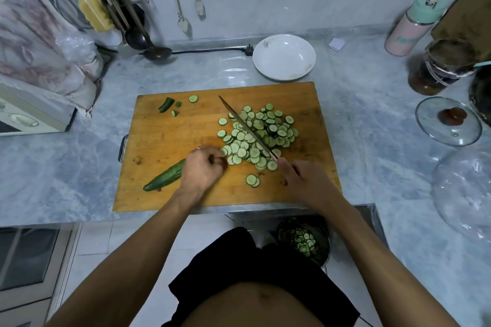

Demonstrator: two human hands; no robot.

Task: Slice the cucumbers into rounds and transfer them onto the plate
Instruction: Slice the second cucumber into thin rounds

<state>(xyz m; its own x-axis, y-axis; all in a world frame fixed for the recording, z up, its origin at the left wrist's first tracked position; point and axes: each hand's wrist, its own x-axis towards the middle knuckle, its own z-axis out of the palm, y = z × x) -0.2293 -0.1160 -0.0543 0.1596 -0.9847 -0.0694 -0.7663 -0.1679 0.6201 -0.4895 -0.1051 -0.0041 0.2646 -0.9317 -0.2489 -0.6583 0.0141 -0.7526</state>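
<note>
The left hand (203, 167) has its fingers curled and rests on the cut end of a cucumber (166, 176) on the wooden board (159, 141), though I cannot tell if it really grips it. The right hand (303, 180) holds a long knife (248, 129) by the handle, and the blade lies slanted over a big pile of cucumber rounds (260, 135). A white plate (284, 57) sits just behind the board on the gray counter (372, 125), with no rounds on it.
</note>
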